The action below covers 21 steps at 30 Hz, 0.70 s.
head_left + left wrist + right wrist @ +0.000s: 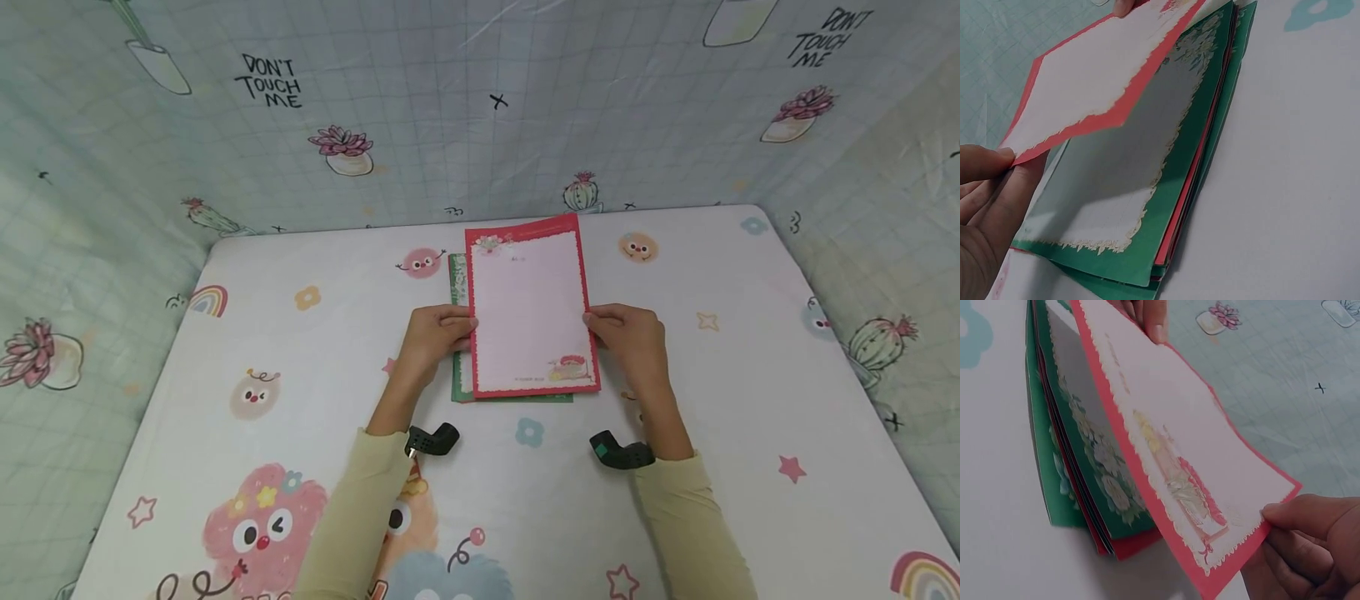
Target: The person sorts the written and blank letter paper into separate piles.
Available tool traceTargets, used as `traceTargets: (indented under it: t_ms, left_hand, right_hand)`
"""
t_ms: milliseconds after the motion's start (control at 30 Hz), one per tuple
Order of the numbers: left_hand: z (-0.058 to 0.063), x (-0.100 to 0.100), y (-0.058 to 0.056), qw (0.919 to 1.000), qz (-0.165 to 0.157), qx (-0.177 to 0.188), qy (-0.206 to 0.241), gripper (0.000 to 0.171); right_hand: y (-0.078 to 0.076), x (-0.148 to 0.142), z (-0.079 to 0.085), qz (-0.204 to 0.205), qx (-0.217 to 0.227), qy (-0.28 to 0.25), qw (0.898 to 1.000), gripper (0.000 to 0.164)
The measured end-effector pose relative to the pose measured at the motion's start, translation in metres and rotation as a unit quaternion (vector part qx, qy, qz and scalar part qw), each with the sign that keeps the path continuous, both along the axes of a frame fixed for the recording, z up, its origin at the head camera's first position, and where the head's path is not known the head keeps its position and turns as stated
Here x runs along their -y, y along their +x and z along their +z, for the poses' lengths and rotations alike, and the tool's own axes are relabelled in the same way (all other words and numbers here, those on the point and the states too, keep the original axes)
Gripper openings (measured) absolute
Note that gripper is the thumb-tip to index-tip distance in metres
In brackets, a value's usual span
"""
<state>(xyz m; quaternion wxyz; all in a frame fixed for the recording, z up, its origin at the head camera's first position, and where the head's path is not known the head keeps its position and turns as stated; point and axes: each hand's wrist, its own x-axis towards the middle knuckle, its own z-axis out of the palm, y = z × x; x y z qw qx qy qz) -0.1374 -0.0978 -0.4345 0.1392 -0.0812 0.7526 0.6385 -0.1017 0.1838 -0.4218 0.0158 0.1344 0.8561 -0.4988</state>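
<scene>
A red-bordered sheet of paper (528, 312) with a pale pink middle and small printed pictures at two corners is held up by both hands. My left hand (438, 337) pinches its left edge between thumb and fingers; my right hand (632, 340) pinches the right edge the same way. In the right wrist view the sheet (1166, 419) slants above a stack of green- and red-bordered sheets (1100, 469). The left wrist view shows the top of that stack, a green-bordered sheet (1110, 194) with a floral corner, under the raised one.
The stack lies on a white tablecloth (337, 358) printed with cartoon faces, stars and flowers. Behind the table hangs a pale green curtain (420, 100) with plant prints. A black wrist camera (433, 439) is on the left wrist, another black camera (621, 451) on the right.
</scene>
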Motion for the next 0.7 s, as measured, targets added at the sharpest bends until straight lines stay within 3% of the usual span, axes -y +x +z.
traceTargets:
  t_ms: [700]
  left_hand:
    - [-0.007,-0.037,0.004,0.9986,-0.035,-0.034,-0.021,0.024]
  right_hand:
    - [0.012,-0.043,-0.001,0.036,0.005,0.052,0.998,0.041]
